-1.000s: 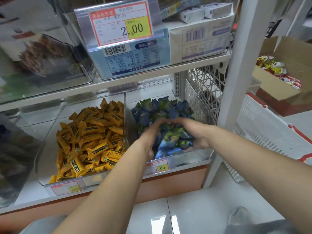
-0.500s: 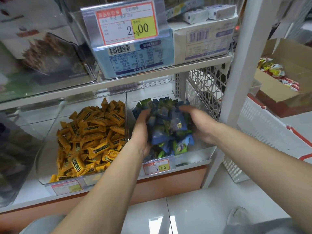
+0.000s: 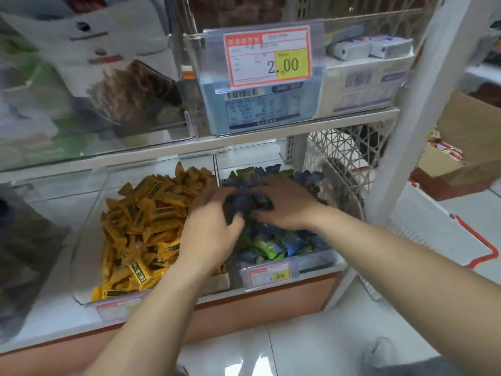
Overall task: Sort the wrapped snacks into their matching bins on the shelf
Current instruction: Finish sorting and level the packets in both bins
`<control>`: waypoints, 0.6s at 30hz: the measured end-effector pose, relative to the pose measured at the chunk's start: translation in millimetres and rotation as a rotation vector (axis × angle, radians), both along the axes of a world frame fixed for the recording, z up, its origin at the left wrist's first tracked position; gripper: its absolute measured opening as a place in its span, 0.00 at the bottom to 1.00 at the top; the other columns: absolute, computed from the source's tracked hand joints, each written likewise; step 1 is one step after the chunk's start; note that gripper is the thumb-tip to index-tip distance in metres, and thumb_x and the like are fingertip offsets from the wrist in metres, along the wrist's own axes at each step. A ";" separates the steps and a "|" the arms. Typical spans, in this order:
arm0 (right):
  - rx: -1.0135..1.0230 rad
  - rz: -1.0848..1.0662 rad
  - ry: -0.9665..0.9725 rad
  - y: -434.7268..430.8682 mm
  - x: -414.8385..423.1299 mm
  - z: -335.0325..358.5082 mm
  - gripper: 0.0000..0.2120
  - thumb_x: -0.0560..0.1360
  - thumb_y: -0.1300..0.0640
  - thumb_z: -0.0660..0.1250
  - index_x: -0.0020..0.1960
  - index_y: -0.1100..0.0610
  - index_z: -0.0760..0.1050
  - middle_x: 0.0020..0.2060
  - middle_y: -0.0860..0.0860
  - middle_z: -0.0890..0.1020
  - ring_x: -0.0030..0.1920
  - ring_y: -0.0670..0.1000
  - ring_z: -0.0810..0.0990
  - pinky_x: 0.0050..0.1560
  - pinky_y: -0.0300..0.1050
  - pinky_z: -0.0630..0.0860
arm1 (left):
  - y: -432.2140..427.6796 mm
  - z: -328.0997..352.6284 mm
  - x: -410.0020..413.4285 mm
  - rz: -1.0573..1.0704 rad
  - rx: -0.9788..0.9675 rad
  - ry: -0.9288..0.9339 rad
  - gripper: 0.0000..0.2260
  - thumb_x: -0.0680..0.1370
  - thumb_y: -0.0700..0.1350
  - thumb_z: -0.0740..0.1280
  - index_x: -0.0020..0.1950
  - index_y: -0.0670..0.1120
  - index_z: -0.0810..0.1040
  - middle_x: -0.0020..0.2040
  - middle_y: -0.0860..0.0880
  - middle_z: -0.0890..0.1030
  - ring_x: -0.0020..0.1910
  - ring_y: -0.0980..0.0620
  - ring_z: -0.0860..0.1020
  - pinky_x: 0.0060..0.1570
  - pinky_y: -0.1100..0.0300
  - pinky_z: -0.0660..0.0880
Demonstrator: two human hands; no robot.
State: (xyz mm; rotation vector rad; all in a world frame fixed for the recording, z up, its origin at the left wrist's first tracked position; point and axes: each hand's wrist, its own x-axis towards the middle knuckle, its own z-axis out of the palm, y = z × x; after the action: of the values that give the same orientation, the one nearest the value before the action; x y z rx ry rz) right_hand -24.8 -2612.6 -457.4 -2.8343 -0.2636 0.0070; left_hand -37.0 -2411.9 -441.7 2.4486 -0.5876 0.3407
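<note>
A clear bin (image 3: 314,263) on the lower shelf holds a heap of blue and green wrapped snacks (image 3: 273,246). Both my hands are in it. My left hand (image 3: 210,232) and my right hand (image 3: 287,206) curl their fingers from either side round a bunch of dark blue snacks (image 3: 246,203) on top of the heap. The neighbouring clear bin (image 3: 86,270) to the left is full of yellow wrapped snacks (image 3: 146,221). My left wrist lies over the wall between the two bins.
Above, an upper shelf carries clear bins with a 2.00 price tag (image 3: 268,57) and boxed goods. A white shelf post (image 3: 406,118) and a lattice panel (image 3: 349,150) bound the right side. A white basket with a red rim (image 3: 439,234) and a cardboard box (image 3: 469,142) stand further right.
The view has shifted left and up. My hands, spread apart on the blue heap half a second ago, have come together round a bunch of blue snacks near its top.
</note>
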 end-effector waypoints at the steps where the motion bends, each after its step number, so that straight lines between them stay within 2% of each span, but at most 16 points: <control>1: -0.074 0.023 0.004 5.7 11.2 -5.2 0.33 0.73 0.31 0.61 0.75 0.41 0.64 0.77 0.49 0.63 0.76 0.56 0.58 0.74 0.58 0.59 | 2.6 -5.3 4.4 0.000 -0.001 0.031 0.21 0.75 0.48 0.70 0.68 0.50 0.73 0.63 0.48 0.76 0.63 0.46 0.72 0.58 0.56 0.72; 3: -0.200 0.033 0.072 12.5 32.1 -16.0 0.38 0.73 0.27 0.57 0.79 0.40 0.56 0.80 0.48 0.53 0.79 0.57 0.50 0.76 0.62 0.52 | 3.8 -12.8 12.9 -0.005 -0.005 0.047 0.26 0.74 0.46 0.71 0.71 0.49 0.70 0.65 0.46 0.73 0.65 0.45 0.71 0.61 0.54 0.71; 5: -0.285 0.019 0.194 15.3 44.4 -28.5 0.40 0.73 0.25 0.55 0.80 0.40 0.51 0.81 0.48 0.47 0.79 0.59 0.48 0.75 0.65 0.53 | 4.3 -17.6 21.2 -0.017 0.000 0.028 0.27 0.73 0.43 0.71 0.72 0.48 0.69 0.66 0.45 0.71 0.65 0.44 0.70 0.61 0.54 0.71; 7: -0.303 0.023 0.242 14.5 44.9 -37.5 0.39 0.73 0.26 0.56 0.79 0.42 0.54 0.80 0.48 0.52 0.78 0.61 0.54 0.73 0.64 0.59 | 6.6 -20.6 29.0 -0.027 -0.021 0.026 0.27 0.72 0.43 0.70 0.71 0.50 0.70 0.67 0.47 0.70 0.64 0.46 0.71 0.59 0.59 0.71; 10: -0.329 0.084 0.236 3.2 30.5 -35.4 0.35 0.73 0.28 0.57 0.75 0.42 0.63 0.76 0.47 0.64 0.73 0.59 0.63 0.68 0.58 0.66 | 10.6 -20.4 36.2 -0.054 -0.041 0.048 0.25 0.70 0.49 0.69 0.67 0.56 0.71 0.65 0.52 0.69 0.60 0.53 0.70 0.52 0.65 0.67; 13: -0.391 0.131 0.341 -16.5 15.7 -20.1 0.36 0.69 0.25 0.56 0.72 0.42 0.68 0.71 0.46 0.69 0.70 0.56 0.65 0.66 0.55 0.68 | 11.9 -19.2 36.6 -0.087 -0.053 0.048 0.23 0.68 0.55 0.66 0.63 0.58 0.71 0.62 0.58 0.66 0.56 0.60 0.68 0.46 0.70 0.64; 15: -0.369 0.124 0.359 -25.9 13.6 -6.9 0.36 0.65 0.21 0.53 0.64 0.39 0.76 0.64 0.45 0.74 0.67 0.54 0.67 0.61 0.51 0.69 | 12.8 -19.6 35.9 -0.095 -0.054 0.049 0.23 0.68 0.56 0.64 0.64 0.57 0.71 0.63 0.59 0.65 0.56 0.61 0.67 0.45 0.71 0.64; 17: -0.292 0.101 0.180 -29.4 24.0 2.1 0.33 0.66 0.20 0.50 0.52 0.40 0.81 0.52 0.43 0.75 0.58 0.52 0.71 0.51 0.49 0.70 | 13.9 -19.5 36.3 -0.097 -0.043 0.043 0.24 0.68 0.55 0.64 0.65 0.55 0.73 0.64 0.58 0.65 0.57 0.61 0.67 0.47 0.70 0.65; 18: -0.281 0.082 0.065 -30.5 34.3 3.3 0.31 0.68 0.22 0.50 0.50 0.42 0.81 0.51 0.44 0.75 0.56 0.53 0.72 0.49 0.49 0.70 | 14.2 -19.0 36.0 -0.100 -0.039 0.043 0.25 0.69 0.55 0.64 0.65 0.54 0.73 0.65 0.58 0.65 0.57 0.61 0.67 0.47 0.70 0.66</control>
State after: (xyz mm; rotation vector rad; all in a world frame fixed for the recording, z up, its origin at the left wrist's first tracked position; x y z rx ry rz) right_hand 9.4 -2643.1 -454.2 -3.0920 -0.3918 0.1662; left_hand -1.0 -2397.8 -460.8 2.3735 -0.6754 0.2566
